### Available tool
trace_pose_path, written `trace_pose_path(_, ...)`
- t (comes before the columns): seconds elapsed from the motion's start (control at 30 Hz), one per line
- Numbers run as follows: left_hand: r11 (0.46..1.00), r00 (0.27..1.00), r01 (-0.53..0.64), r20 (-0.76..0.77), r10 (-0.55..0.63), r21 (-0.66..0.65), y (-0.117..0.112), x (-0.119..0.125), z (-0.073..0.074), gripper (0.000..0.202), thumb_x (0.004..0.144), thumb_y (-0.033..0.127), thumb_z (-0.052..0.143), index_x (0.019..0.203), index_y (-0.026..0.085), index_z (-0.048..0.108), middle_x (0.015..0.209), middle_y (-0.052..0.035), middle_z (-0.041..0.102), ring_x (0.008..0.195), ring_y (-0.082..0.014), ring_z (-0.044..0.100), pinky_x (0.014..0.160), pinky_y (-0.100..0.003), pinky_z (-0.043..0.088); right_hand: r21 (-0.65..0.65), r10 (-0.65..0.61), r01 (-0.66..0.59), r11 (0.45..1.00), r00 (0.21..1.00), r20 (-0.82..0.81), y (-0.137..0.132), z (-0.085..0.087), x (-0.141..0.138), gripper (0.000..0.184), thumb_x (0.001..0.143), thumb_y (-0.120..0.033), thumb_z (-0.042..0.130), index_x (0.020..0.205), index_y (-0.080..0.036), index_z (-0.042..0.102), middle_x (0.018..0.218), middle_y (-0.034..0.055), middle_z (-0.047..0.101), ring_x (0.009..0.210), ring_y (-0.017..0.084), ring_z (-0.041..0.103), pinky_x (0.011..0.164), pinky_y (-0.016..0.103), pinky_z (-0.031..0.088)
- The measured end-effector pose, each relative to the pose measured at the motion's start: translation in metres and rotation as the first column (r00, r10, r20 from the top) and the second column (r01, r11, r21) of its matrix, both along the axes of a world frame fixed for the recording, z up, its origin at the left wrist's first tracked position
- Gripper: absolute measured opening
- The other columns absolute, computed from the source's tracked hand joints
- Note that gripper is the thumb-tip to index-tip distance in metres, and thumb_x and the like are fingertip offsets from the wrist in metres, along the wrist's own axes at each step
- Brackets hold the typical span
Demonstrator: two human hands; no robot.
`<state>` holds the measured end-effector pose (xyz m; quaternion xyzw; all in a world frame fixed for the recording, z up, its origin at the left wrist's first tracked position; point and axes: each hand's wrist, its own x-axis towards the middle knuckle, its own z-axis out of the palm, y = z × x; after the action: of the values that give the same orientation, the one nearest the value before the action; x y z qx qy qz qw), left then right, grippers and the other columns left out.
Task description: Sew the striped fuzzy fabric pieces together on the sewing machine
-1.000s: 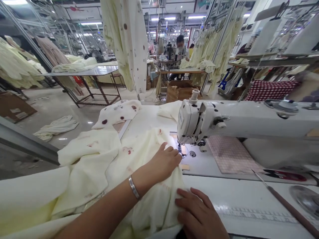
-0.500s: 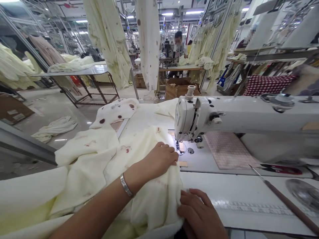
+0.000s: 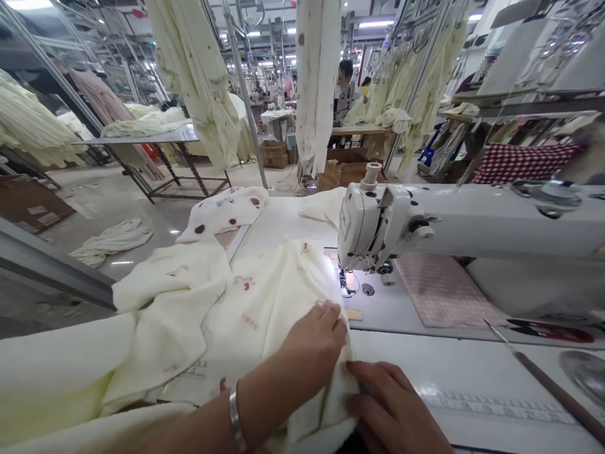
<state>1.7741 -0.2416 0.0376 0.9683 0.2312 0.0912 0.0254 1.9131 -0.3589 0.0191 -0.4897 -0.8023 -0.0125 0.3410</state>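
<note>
Cream printed fabric lies bunched on the white table, left of a white sewing machine. My left hand, a silver bangle on its wrist, rests on the cloth's right edge with fingers curled and pinching it, a short way in front of the presser foot. My right hand sits just right of it at the bottom edge, fingers bent onto the same cloth edge.
A pink checked cloth lies under the machine arm. Red-handled scissors and a long thin tool lie at right. More cream garments hang overhead. A person works at a far table.
My left hand has drawn back from the needle toward me along the cloth edge. The fabric has been pulled and flattened a little. My right hand stays close by.
</note>
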Motion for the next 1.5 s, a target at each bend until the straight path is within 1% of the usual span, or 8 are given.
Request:
trace_pose_path(0.07, 0.999, 0.996, 0.033, 0.084, -0.035, 0.025, 0.001, -0.007, -0.010, 0.026, 0.089, 0.017, 0.044, 0.113, 0.007, 0.050, 0.122, -0.0155, 0.048, 0.113, -0.0271, 0.045, 0.098, -0.041, 0.039, -0.004, 0.024, -0.024, 1.000, 0.999, 0.026, 0.004, 0.001, 0.004, 0.022, 0.080, -0.004, 0.038, 0.076, -0.019, 0.054, 0.101, 0.0084, 0.061, 0.081, 0.016, 0.055, 0.075, 0.030, 0.042)
trace_pose_path(0.17, 0.997, 0.988, 0.076, 0.134, -0.077, 0.015, 0.019, -0.007, -0.017, 0.030, 0.091, 0.024, 0.043, 0.117, 0.009, 0.049, 0.123, -0.0138, 0.049, 0.116, -0.0266, 0.044, 0.101, -0.042, 0.037, -0.011, 0.057, -0.056, 0.998, 0.995, 0.077, 0.015, 0.003, 0.012, 0.026, 0.081, -0.002, 0.035, 0.076, -0.019, 0.053, 0.100, 0.0060, 0.063, 0.087, 0.016, 0.057, 0.079, 0.031, 0.039)
trace_pose_path(0.4, 0.995, 0.980, 0.099, 0.172, -0.096, -0.007, 0.060, 0.010, -0.015, 0.028, 0.092, 0.028, 0.043, 0.113, 0.012, 0.051, 0.122, -0.0124, 0.050, 0.117, -0.0249, 0.044, 0.099, -0.042, 0.038, -0.016, 0.056, -0.055, 0.998, 0.991, 0.117, 0.048, 0.003, 0.028, 0.023, 0.081, -0.004, 0.039, 0.078, -0.020, 0.055, 0.100, 0.0021, 0.065, 0.091, 0.015, 0.057, 0.084, 0.031, 0.036)
trace_pose_path(0.73, 0.992, 0.976, 0.104, 0.198, -0.089, -0.067, 0.064, 0.007, -0.015, 0.026, 0.092, 0.027, 0.042, 0.114, 0.015, 0.051, 0.126, -0.0118, 0.048, 0.119, -0.0232, 0.042, 0.102, -0.042, 0.036, 0.044, 0.065, -0.073, 0.996, 0.986, 0.156, 0.052, 0.012, 0.030, 0.025, 0.079, -0.002, 0.040, 0.084, -0.018, 0.058, 0.097, 0.0071, 0.065, 0.088, 0.015, 0.058, 0.079, 0.031, 0.043)
trace_pose_path(0.93, 0.993, 0.982, 0.112, 0.153, -0.108, -0.019, 0.067, 0.010, -0.016, 0.024, 0.093, 0.024, 0.041, 0.112, 0.015, 0.051, 0.125, -0.0132, 0.047, 0.120, -0.0236, 0.041, 0.100, -0.042, 0.036, 0.000, -0.004, 0.004, 1.000, 0.989, 0.146, 0.049, 0.009, 0.025, 0.019, 0.090, -0.015, 0.044, 0.088, -0.020, 0.062, 0.097, 0.0018, 0.066, 0.106, 0.021, 0.053, 0.087, 0.036, 0.036)
trace_pose_path(1.1, 0.989, 0.979, 0.148, 0.144, -0.146, -0.002, 0.072, 0.009, -0.016, 0.023, 0.093, 0.025, 0.039, 0.107, 0.014, 0.054, 0.122, -0.0125, 0.049, 0.117, -0.0241, 0.043, 0.099, -0.042, 0.036, 0.009, 0.027, -0.029, 1.000, 0.991, 0.128, 0.049, 0.004, 0.026, 0.021, 0.093, -0.018, 0.041, 0.092, -0.020, 0.063, 0.096, 0.0013, 0.067, 0.102, 0.017, 0.056, 0.092, 0.034, 0.034)
trace_pose_path(1.33, 0.995, 0.983, 0.096, 0.162, -0.090, -0.034, 0.091, 0.013, -0.008, 0.018, 0.093, 0.023, 0.041, 0.091, 0.016, 0.057, 0.114, -0.0086, 0.054, 0.113, -0.0206, 0.046, 0.098, -0.038, 0.036, 0.017, 0.029, -0.034, 0.999, 0.975, 0.222, 0.070, 0.010, 0.035, 0.024, 0.093, -0.014, 0.039, 0.095, -0.019, 0.062, 0.098, 0.0029, 0.066, 0.102, 0.017, 0.056, 0.089, 0.035, 0.037)
trace_pose_path(1.5, 0.997, 0.984, 0.073, 0.166, -0.070, -0.009, 0.111, 0.020, -0.002, 0.018, 0.092, 0.022, 0.042, 0.083, 0.017, 0.056, 0.106, -0.0049, 0.057, 0.103, -0.0159, 0.052, 0.090, -0.030, 0.040, 0.012, -0.017, 0.015, 1.000, 0.976, 0.217, 0.088, 0.008, 0.041, 0.023, 0.093, -0.017, 0.039, 0.094, -0.019, 0.062, 0.097, 0.0033, 0.065, 0.094, 0.019, 0.056, 0.083, 0.036, 0.038)
